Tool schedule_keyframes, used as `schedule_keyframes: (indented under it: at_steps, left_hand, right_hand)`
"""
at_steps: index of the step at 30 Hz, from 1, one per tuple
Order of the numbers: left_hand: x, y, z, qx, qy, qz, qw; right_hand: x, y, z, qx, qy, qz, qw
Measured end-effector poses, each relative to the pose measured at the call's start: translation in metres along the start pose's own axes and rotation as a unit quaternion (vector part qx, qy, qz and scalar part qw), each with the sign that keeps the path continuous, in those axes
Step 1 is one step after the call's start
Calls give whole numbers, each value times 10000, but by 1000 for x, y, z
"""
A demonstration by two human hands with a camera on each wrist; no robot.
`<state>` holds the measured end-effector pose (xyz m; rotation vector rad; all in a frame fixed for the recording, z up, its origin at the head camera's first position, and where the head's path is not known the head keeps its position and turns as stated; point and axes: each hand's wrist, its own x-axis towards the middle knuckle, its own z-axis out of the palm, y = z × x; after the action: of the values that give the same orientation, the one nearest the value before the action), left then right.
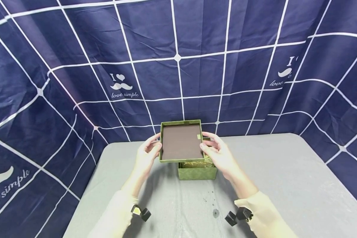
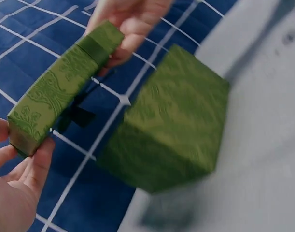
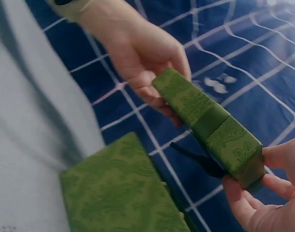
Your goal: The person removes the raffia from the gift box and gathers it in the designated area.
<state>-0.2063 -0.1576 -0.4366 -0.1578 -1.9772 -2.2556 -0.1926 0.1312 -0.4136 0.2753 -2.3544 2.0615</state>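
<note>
A square green box lid (image 1: 182, 142), its brown inner face turned toward me, is held up by both hands. My left hand (image 1: 147, 154) grips its left edge between thumb and fingers. At the opposite edge, my right hand (image 1: 219, 153) pinches it the same way. Both wrist views show the embossed green side of the lid with a green ribbon band (image 3: 211, 120) across it. A dark bow (image 2: 79, 116) hangs from its outer face. Below and behind the lid, the matching green box (image 1: 197, 174) stands open on the table, partly hidden, with yellowish shredded filling (image 1: 193, 164) inside.
The box stands on a grey-covered table (image 1: 119, 185), toward its far side. A dark blue curtain (image 1: 154, 79) with white grid lines rises behind and along both sides. Small dark spots (image 1: 215, 213) mark the table cover in front of the box.
</note>
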Motion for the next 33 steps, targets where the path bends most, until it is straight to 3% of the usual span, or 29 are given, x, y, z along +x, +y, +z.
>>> schedule_keyframes:
  at_steps: [7, 14, 18, 25, 33]
  left_hand:
    - [-3, 3, -38, 416, -138, 5, 9990]
    - [-7, 12, -69, 697, -111, -149, 9974]
    - [-7, 11, -81, 319, 41, -280, 9991]
    - [0, 1, -103, -534, 168, -54, 9984]
    - [1, -10, -132, -930, -32, 64, 9956]
  right_hand:
    - [4, -2, 30, -317, -377, -83, 9988]
    - [8, -7, 59, -665, -484, -80, 9966]
    - [13, -10, 77, -651, -529, 11, 9965]
    - [21, -11, 108, -704, -471, 8, 9964]
    - [16, -4, 156, -649, -217, -100, 9976]
